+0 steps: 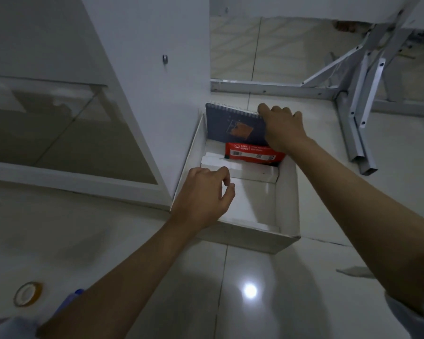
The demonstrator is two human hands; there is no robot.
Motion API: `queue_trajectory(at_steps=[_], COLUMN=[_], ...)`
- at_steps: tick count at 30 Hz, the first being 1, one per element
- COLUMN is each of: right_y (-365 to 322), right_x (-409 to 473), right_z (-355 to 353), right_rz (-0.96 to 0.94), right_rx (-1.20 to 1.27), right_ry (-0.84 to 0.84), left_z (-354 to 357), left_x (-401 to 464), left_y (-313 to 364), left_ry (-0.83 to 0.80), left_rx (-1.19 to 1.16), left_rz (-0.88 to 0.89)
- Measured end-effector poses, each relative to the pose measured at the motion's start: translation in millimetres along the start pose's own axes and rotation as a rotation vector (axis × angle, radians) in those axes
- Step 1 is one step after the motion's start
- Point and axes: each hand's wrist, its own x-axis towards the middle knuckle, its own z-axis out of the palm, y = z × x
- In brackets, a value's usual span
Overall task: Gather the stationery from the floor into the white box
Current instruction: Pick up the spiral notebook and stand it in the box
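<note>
The white box [288, 206] stands open on the tiled floor, against a white cabinet. A dark blue spiral notebook [233, 126] leans upright against the box's far wall, and my right hand [283, 129] grips its right edge. In front of it lies a red pack of baby wipes [252, 152], and a white block [240, 170] sits nearer to me. My left hand [206, 194] hovers over the box's left rim with fingers curled and nothing in it. A roll of clear tape [27, 293] and a blue pen [70, 302] lie on the floor at bottom left.
The white cabinet [145, 94] rises to the left of the box, with a glass-fronted panel [66, 133] beside it. A white metal table frame [357, 99] stands to the right and behind. The glossy floor tiles reflect a lamp.
</note>
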Motion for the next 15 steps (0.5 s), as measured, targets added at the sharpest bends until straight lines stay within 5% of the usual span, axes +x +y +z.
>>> queue_trajectory(at_steps=[9, 15], right_y=[10, 5], right_x=[15, 12], right_z=[-13, 25], right_rz=[-0.005, -0.047], right_rx=[0.111, 0.028], right_ry=[-0.201, -0.090], left_z=[4, 5], left_x=[1, 1], left_y=[-2, -4], left_ry=[0.000, 0.008], left_rx=[0.017, 0.007], left_rz=[-0.015, -0.015])
